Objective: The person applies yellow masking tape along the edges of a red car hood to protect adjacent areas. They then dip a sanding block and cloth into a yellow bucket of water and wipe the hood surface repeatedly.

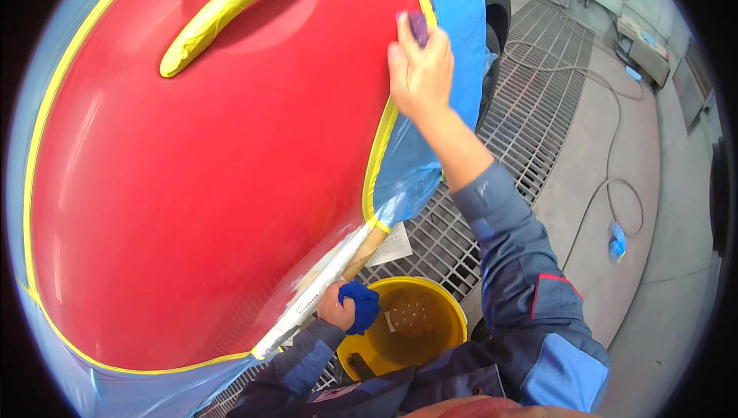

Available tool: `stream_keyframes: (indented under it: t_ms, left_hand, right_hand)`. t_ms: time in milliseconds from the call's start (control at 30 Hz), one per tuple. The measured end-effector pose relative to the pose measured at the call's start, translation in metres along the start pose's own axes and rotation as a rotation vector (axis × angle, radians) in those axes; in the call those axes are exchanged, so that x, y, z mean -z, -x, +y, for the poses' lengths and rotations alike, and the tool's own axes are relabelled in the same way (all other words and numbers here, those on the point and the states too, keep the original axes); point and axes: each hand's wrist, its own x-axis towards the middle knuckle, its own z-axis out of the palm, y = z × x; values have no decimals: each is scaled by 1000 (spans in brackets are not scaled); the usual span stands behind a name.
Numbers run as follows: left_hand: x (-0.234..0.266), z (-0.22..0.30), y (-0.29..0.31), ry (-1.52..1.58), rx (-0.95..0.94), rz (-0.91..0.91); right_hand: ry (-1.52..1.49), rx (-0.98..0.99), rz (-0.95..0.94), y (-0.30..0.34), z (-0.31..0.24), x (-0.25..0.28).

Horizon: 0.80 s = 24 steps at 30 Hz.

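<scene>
The right hand (pixel 421 73) pinched a purple pad (pixel 417 28) in its fingers, the red panel (pixel 231 179) just left of them, its tape (pixel 379 149) presumably shielding the edge; the left hand (pixel 334 308) clutched a blue cloth (pixel 360 309), a bucket (pixel 456 300) beside its fingers (likely for easy reach).

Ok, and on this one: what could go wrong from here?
The purple pad in the right hand is right by the yellow tape edging the red panel, so it might scuff or lift that tape. The blue cloth in the left hand is near the yellow bucket and could fall in if the grip loosens.
</scene>
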Motion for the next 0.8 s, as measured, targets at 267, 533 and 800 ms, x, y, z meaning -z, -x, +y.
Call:
stream_keyframes:
  t_ms: [267,533,800]
  left_hand:
    - [1,0,0,-4,12,-12]
    - [-1,-7,2,4,-1,-15]
    - [1,1,-1,12,-7,-20]
  right_hand:
    - [4,65,69,-4,-3,2]
    - [61,103,4,-5,6,5]
    - [107,159,5,-3,14,4]
